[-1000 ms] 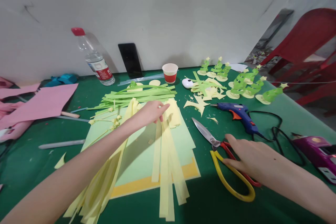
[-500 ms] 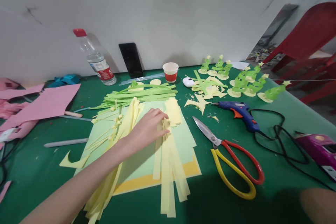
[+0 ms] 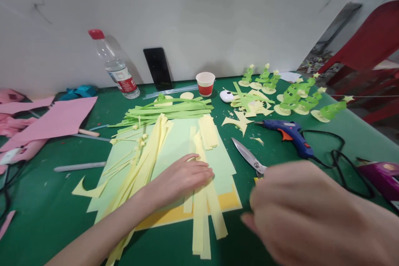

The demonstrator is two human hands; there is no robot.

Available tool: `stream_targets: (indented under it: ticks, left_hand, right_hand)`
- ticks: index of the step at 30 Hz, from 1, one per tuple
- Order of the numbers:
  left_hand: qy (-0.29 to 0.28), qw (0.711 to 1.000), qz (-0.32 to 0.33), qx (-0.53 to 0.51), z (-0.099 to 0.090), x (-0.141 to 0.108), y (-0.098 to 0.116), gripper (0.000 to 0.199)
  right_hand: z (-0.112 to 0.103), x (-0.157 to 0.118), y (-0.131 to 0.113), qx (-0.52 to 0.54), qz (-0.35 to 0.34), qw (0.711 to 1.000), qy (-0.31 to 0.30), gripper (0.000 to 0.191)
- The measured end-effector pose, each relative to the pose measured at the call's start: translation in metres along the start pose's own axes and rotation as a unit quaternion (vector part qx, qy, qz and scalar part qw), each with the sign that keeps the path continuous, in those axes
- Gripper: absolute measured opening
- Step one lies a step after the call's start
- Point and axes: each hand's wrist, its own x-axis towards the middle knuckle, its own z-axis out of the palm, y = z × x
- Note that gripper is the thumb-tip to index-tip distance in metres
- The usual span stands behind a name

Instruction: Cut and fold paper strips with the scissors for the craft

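Observation:
My left hand (image 3: 187,174) lies palm down on the pale yellow paper strips (image 3: 201,216), its fingers extended. Under them are light green sheets (image 3: 170,149) with a yellow-orange sheet (image 3: 162,217) at the bottom. Blurred and large at the lower right, my right hand (image 3: 299,208) is curled in front of the scissors (image 3: 247,153), covering their handles; its fingertips are hidden. A short stack of pale strips (image 3: 208,132) sits above my left hand. Longer yellow strips (image 3: 146,162) run down the left of the sheets.
Green strips (image 3: 168,110), a paper cup (image 3: 205,84), a bottle (image 3: 121,77) and a phone (image 3: 158,68) are at the back. Green paper spirals with stars (image 3: 291,97) stand back right, beyond a blue glue gun (image 3: 288,133). Pink paper (image 3: 59,118) lies left.
My left hand has moved down along the strips, away from the short stack, and flattened. My right hand has come in from the lower right edge over the scissors' handles.

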Motion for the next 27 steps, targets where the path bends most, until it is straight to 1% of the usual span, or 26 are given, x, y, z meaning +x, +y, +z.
stream_targets:
  ticks: [1,2,3,4,6,7,9,10,12,16,20,22,24,25,27]
  left_hand:
    - [0.002,1.000,0.005,0.003,0.001,0.000,-0.001,0.030]
    - [0.003,1.000,0.011,0.007,0.001,0.000,-0.001,0.031]
    - [0.005,1.000,0.016,0.010,0.002,0.000,-0.002,0.031]
    - [0.009,1.000,0.022,0.014,0.003,0.000,-0.002,0.031]
    - [0.021,0.999,0.030,0.019,0.004,0.000,-0.003,0.029]
    - [0.028,0.999,0.030,0.022,0.004,0.000,-0.003,0.028]
    - [0.051,0.998,0.030,0.033,0.003,-0.001,-0.004,0.026]
    - [0.065,0.997,0.030,0.040,0.003,-0.001,-0.005,0.025]
    - [0.086,0.995,0.029,0.050,0.001,-0.001,-0.007,0.023]
    - [0.095,0.993,0.038,0.056,-0.002,-0.002,-0.010,0.022]
    - [0.149,0.985,0.056,0.073,-0.007,-0.004,-0.010,0.021]
    - [0.183,0.978,0.057,0.080,-0.012,-0.006,-0.005,0.022]
    - [0.224,0.971,0.054,0.069,-0.018,-0.009,0.003,0.018]
    - [0.245,0.967,0.053,0.054,-0.022,-0.011,0.008,0.015]
    - [0.269,0.962,0.043,0.005,-0.028,-0.014,0.018,0.012]
  right_hand:
    - [-0.001,0.009,0.010,-0.019,-0.001,1.000,-0.001,0.024]
    - [-0.002,0.016,0.018,-0.025,0.015,0.999,-0.024,0.024]
    - [-0.003,0.022,0.026,-0.032,0.048,0.998,-0.035,0.026]
    - [-0.003,0.028,0.032,-0.032,0.090,0.994,-0.060,0.027]
    - [0.000,0.034,0.041,-0.023,0.159,0.979,-0.123,0.026]
    - [0.002,0.036,0.045,-0.014,0.183,0.970,-0.159,0.023]
    - [0.006,0.038,0.052,0.004,0.209,0.953,-0.218,0.014]
    - [0.009,0.038,0.054,0.012,0.214,0.947,-0.238,0.011]
    - [0.012,0.039,0.058,0.020,0.217,0.942,-0.255,0.010]
    - [0.013,0.040,0.062,0.033,0.215,0.940,-0.264,0.014]
    - [0.014,0.040,0.064,0.052,0.202,0.939,-0.273,0.016]
    - [0.018,0.039,0.063,0.078,0.192,0.948,-0.243,0.018]
    - [0.022,0.039,0.060,0.130,0.191,0.954,-0.193,0.018]
    - [0.024,0.039,0.057,0.167,0.194,0.952,-0.167,0.020]
    - [0.025,0.040,0.051,0.248,0.204,0.938,-0.132,0.028]
